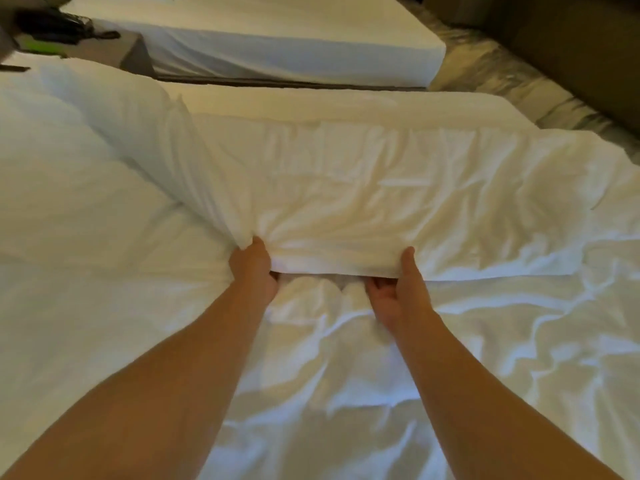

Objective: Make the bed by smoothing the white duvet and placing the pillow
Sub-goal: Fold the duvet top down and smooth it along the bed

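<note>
In the head view, the white duvet (346, 368) covers the bed in front of the person, its near part rumpled into soft ridges. A wide folded flap (381, 188) of it is doubled back on top. The flap's near edge runs left to right straight across the view, and both hands meet it there. The left hand (254, 268) grips the edge with the thumb on top and the fingers curled under, at the point where the cloth climbs away to the upper left in a taut ridge. The right hand (398, 292) pinches the same edge a little to the right, thumb above, fingers tucked beneath, palm turned up. The flap lies directly ahead of both hands, away from the body. Its long axis crosses the bed, and most of its length stretches off well past the right hand, so both hands sit near its left end. I judge that any pull or spread has to carry the cloth rightward or along that axis. A plump white mass at the left, likely the pillow (79, 133), lies beside the left forearm's side of the bed, though its outline is hard to separate from the duvet. Beyond are a second bed (242, 36) and a nightstand (114, 50).
</note>
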`<state>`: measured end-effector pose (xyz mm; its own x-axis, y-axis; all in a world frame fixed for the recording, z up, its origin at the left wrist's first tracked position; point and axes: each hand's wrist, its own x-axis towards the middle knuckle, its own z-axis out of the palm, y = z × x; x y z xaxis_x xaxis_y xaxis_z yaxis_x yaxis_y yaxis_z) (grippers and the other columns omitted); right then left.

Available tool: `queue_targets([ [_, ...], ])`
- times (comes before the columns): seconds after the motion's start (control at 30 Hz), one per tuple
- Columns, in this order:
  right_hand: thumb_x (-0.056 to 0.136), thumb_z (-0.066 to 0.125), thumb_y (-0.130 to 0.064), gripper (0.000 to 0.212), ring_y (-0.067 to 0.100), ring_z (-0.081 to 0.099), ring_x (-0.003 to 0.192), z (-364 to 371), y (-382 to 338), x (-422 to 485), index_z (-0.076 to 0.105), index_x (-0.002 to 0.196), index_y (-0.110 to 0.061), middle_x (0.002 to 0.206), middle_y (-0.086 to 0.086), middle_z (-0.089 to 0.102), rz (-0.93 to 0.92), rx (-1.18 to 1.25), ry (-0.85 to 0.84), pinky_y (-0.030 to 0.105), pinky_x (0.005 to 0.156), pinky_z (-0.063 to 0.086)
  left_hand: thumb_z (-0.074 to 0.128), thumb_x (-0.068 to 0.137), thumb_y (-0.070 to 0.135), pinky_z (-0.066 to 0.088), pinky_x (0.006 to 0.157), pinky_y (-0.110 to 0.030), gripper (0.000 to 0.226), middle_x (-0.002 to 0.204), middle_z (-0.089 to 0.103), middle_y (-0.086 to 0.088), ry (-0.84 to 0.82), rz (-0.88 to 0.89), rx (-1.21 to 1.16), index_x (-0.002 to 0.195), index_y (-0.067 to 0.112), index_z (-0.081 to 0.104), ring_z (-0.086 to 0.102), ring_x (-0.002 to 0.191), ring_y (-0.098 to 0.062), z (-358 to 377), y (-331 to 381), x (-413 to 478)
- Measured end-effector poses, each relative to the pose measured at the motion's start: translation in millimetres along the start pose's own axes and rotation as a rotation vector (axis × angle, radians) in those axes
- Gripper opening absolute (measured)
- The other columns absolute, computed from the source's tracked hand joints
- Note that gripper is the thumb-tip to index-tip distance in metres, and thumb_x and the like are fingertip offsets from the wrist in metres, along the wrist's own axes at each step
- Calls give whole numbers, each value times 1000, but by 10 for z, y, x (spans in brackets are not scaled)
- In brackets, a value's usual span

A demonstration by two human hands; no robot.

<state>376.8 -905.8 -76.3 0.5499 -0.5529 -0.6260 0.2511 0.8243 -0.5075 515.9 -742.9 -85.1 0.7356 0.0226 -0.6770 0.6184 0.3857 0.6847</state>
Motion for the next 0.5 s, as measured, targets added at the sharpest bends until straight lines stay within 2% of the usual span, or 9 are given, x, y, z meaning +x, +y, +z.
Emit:
queue_targets([
  [0.1,88,78,-48,61,37,71,115,309,466,-123,64,133,-10,123,18,75,113,-66,-79,56,104,53,57,105,26,63,71,-47,42,132,67,-15,-235,-180,-347,142,8,51,70,102,-30,-262,-116,-212],
  [0.17,85,79,-50,68,42,68,119,503,764,-156,61,136,-10,127,22,72,166,-71,-122,61,104,51,59,103,29,62,79,-58,45,127,69,-23,-352,-249,-391,141,4,52,70,110,-39,-331,-147,-274],
  [0.23,81,83,-48,73,48,67,117,600,970,-122,57,138,-10,126,25,71,183,-12,-95,67,99,52,62,101,33,60,86,-59,49,126,70,-23,-374,-226,-315,139,4,54,70,112,-40,-370,-95,-211],
  [0.27,83,82,-46,70,47,68,115,604,1036,-109,57,138,-11,124,25,72,166,3,-75,67,99,52,68,97,37,60,87,-57,52,123,72,-19,-320,-168,-226,137,5,56,71,110,-38,-379,-8,-150],
  [0.33,93,74,-40,47,39,70,113,527,1076,-59,59,130,-15,116,19,76,91,23,-36,62,104,51,82,82,48,59,92,-54,74,124,71,-14,-140,15,22,137,6,54,70,109,-36,-373,271,71],
  [0.37,97,70,-36,36,34,70,111,472,1074,-40,61,125,-16,108,15,79,61,33,-37,60,106,50,86,74,51,57,97,-53,90,130,66,-14,-42,114,177,142,7,47,66,114,-37,-375,449,198],
  [0.43,99,67,-32,33,31,70,108,373,1069,19,61,127,-15,101,12,81,50,41,-49,58,107,50,87,74,48,50,107,-48,115,148,48,-20,66,316,551,158,10,19,55,130,-40,-360,808,468],
  [0.5,98,67,-32,40,31,71,109,343,1064,12,58,134,-15,110,13,79,43,30,-51,57,103,54,80,85,37,43,109,-44,118,157,30,-26,113,459,955,161,6,-5,46,138,-41,-371,1073,646],
])
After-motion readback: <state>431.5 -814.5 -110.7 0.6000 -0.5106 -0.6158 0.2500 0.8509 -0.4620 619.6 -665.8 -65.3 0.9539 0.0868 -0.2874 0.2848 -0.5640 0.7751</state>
